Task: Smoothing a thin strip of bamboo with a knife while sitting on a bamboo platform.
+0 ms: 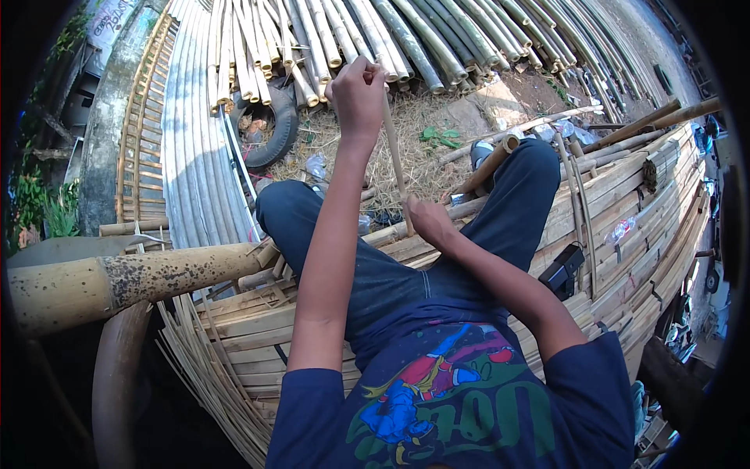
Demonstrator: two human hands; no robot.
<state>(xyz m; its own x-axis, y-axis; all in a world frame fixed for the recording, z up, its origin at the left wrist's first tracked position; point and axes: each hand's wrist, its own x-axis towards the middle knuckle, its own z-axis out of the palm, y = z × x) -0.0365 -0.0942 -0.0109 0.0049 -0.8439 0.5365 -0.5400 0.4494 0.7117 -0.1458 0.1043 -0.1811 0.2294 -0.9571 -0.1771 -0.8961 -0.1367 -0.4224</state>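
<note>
A thin pale bamboo strip (393, 148) runs between my two hands in front of my knees. My left hand (359, 98) is raised with the arm stretched out, its fingers closed round the strip's upper end. Lower down, by my right thigh, my right hand (430, 222) is closed round the strip, whose tip sticks out below. Whether a small tool is also in the right hand I cannot tell. Between my legs, a thicker bamboo piece (492, 162) leans near my right knee.
I sit on stacked wooden slats (617, 199). A thick spotted bamboo pole (180, 272) juts in from the left. Ahead lie many bamboo poles (406, 39), a tyre (275, 141) and dry straw. A black box-shaped device (562, 270) rests at my right. Corrugated sheets (187, 148) stand left.
</note>
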